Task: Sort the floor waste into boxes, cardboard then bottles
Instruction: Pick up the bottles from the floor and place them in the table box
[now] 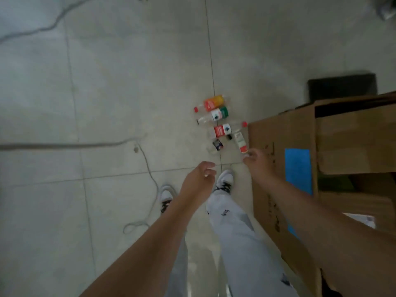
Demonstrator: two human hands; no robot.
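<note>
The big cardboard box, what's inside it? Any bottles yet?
Between the open flaps of the cardboard box only a dark gap shows, with something dull green in it. No bottle shows there. The flaps cover the rest, so what else is inside stays hidden.

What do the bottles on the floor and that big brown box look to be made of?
Bottles: probably clear plastic, glossy; the necks look see-through, with coloured labels and red caps. Box: most likely cardboard, matt brown, with folded flaps; blur hides any finer texture.
</note>
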